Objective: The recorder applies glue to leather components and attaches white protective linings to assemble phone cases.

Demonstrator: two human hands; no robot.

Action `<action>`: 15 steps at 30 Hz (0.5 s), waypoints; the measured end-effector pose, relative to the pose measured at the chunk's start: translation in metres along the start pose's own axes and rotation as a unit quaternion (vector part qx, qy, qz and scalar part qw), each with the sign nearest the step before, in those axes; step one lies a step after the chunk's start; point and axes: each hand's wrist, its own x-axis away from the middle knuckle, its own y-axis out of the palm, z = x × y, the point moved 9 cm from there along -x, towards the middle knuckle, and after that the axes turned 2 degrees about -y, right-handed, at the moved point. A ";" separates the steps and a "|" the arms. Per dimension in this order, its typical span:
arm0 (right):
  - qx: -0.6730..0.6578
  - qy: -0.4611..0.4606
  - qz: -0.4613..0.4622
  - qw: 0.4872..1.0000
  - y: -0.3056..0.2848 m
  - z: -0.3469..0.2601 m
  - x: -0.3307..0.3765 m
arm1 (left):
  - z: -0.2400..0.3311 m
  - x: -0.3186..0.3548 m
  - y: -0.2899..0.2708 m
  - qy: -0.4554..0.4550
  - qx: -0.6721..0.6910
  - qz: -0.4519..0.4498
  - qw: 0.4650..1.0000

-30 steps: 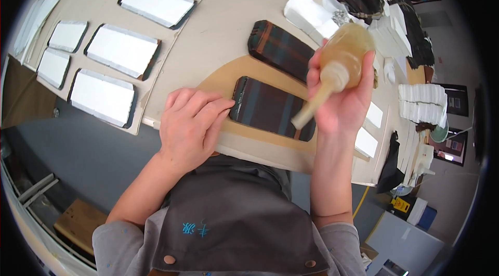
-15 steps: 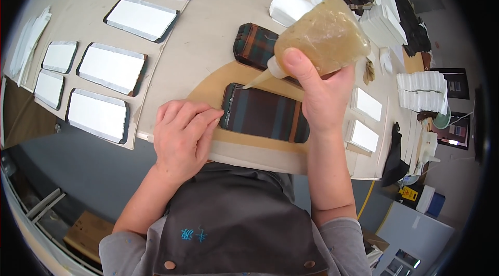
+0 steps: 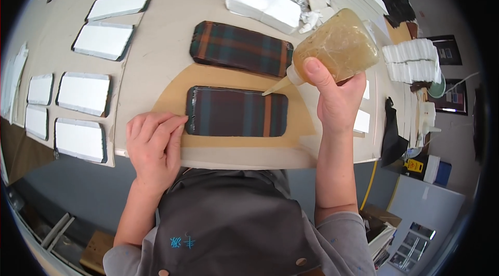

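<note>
A dark plaid fabric-covered panel (image 3: 228, 112) with rounded corners lies flat in front of me. My left hand (image 3: 155, 143) is closed, its fingertips pinched together at the panel's left edge. In my right hand (image 3: 340, 96) is a squeeze bottle (image 3: 345, 47) of cloudy yellowish liquid, tilted so that its tapered nozzle points down and left. The nozzle tip is at the panel's far edge, near the orange stripe. Shiny wet-looking spots show along the panel's left edge. Just beyond lies a second plaid panel (image 3: 239, 49).
A tan rounded board (image 3: 171, 94) lies under the near panel. White panels with dark edges (image 3: 83, 94) lie in rows at the left of the table. A white stack (image 3: 254, 3) stands at the back, with bundled white pieces (image 3: 413, 62) at the right.
The bottle's nozzle has moved right along the panel's far edge, from near its left corner to near the orange stripe. My left hand stays at the left edge. The whole view has shifted.
</note>
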 end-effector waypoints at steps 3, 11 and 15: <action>0.010 0.001 0.017 1.000 -0.018 -0.001 0.002 | 0.001 0.000 0.000 0.002 -0.006 0.000 1.000; 0.014 0.002 0.056 0.998 -0.048 0.005 0.007 | 0.002 0.000 0.003 0.002 -0.005 -0.006 1.000; -0.013 0.026 0.072 0.997 -0.055 0.015 0.019 | 0.004 0.000 0.003 0.004 -0.008 -0.007 1.000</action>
